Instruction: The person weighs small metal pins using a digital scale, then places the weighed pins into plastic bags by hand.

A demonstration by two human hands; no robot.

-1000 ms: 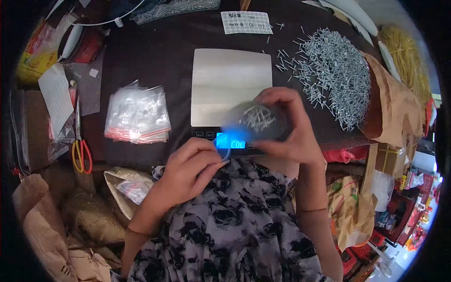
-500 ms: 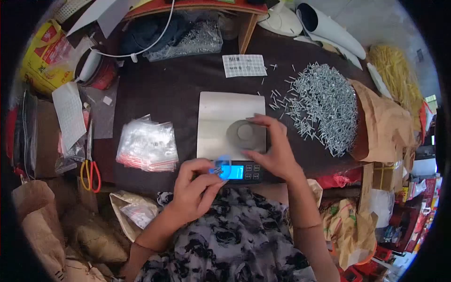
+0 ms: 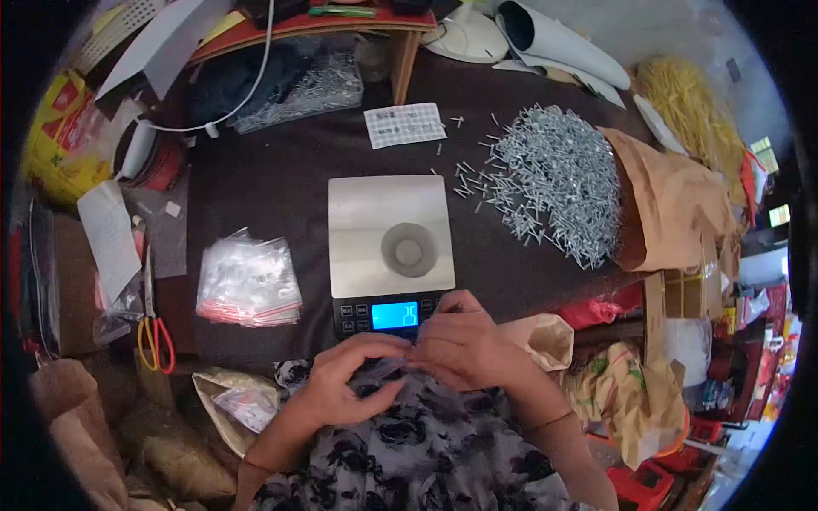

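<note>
A kitchen-type digital scale [image 3: 351, 238] with a steel plate lies on the dark table, its lit display [image 3: 394, 315] reading 25. On the plate rests a round grey dish [image 3: 426, 239], touched by neither hand. Just below the display, my left hand [image 3: 354, 379] and my right hand [image 3: 464, 345] meet over a small clear plastic bag [image 3: 385, 370]. Both have their fingers closed on it; its contents are mostly hidden. A stack of clear zip bags [image 3: 250, 277] with red edges lies left of the scale.
A big pile of screws [image 3: 558, 175] spills from a brown paper bag [image 3: 673, 200] on the right. A printed label sheet [image 3: 405, 125] lies behind the scale. Scissors [image 3: 155, 336] hang near the left table edge. An open paper bag [image 3: 545, 339] is by my right arm.
My right hand has let go of the round dish and come down to the plastic bag in my left hand. The bag has moved below the display. The whole view has shifted slightly.
</note>
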